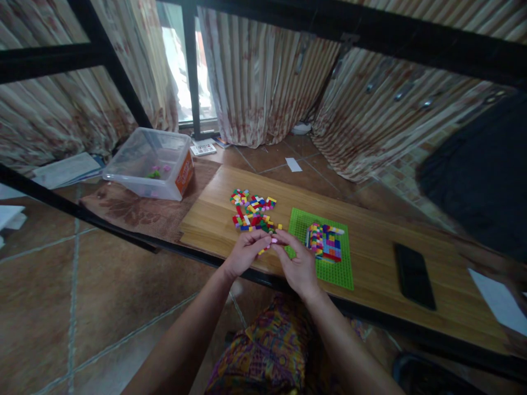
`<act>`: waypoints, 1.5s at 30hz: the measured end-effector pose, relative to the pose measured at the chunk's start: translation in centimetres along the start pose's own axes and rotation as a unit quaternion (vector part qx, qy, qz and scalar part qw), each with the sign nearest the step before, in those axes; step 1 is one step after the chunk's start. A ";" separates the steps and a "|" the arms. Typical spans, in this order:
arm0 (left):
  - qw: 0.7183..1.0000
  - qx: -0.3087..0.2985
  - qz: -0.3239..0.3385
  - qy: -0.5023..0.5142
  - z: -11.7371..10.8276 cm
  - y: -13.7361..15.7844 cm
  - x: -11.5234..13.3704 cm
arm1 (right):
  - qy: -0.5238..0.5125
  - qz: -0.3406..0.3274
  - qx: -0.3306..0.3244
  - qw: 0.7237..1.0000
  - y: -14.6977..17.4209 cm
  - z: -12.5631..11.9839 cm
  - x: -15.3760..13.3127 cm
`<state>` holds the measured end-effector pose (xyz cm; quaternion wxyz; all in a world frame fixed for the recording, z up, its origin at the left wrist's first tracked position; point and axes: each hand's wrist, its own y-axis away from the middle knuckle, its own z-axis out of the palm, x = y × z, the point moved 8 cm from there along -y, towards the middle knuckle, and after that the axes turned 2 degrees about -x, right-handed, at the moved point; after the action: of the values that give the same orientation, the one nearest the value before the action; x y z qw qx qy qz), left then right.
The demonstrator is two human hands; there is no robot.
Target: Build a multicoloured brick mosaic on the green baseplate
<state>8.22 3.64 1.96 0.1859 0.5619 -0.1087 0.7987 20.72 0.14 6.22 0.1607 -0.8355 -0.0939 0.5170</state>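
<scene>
My left hand (246, 252) and my right hand (297, 264) meet over the near edge of the wooden board, fingertips close together. Between them a small pink toy brick (274, 240) shows, pinched by the fingers of both hands. Just beyond lies a loose pile of toy bricks (251, 211) in many colours, and a few yellow ones peek out below my left fingers. To the right of my right hand a green baseplate (346, 269) carries a low build of coloured bricks (327, 242). My fingers partly hide the pink brick.
A clear plastic box (160, 186) with a few pink and green pieces stands on a brown cloth (132, 215) at the left. A black phone (414, 275) lies right of the baseplate. White paper (500, 299) is at the far right. Curtains (263, 77) hang behind.
</scene>
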 end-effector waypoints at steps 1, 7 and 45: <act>1.000 0.000 0.000 0.001 0.0 0.0 0.0 | 0.007 -0.005 -0.007 1.000 0.0 -0.1 -0.1; 1.000 -0.003 0.005 -0.003 -0.1 0.0 -0.2 | 0.050 -0.032 -0.034 0.998 -0.4 0.0 -1.1; 0.967 0.071 0.095 -0.223 -0.9 -0.2 0.0 | 0.141 0.110 0.185 0.966 0.9 -14.3 4.7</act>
<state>7.54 4.15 1.70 0.0398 0.7249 -0.1432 0.6726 35.61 -1.63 7.89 0.2658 -0.8609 0.1197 0.4170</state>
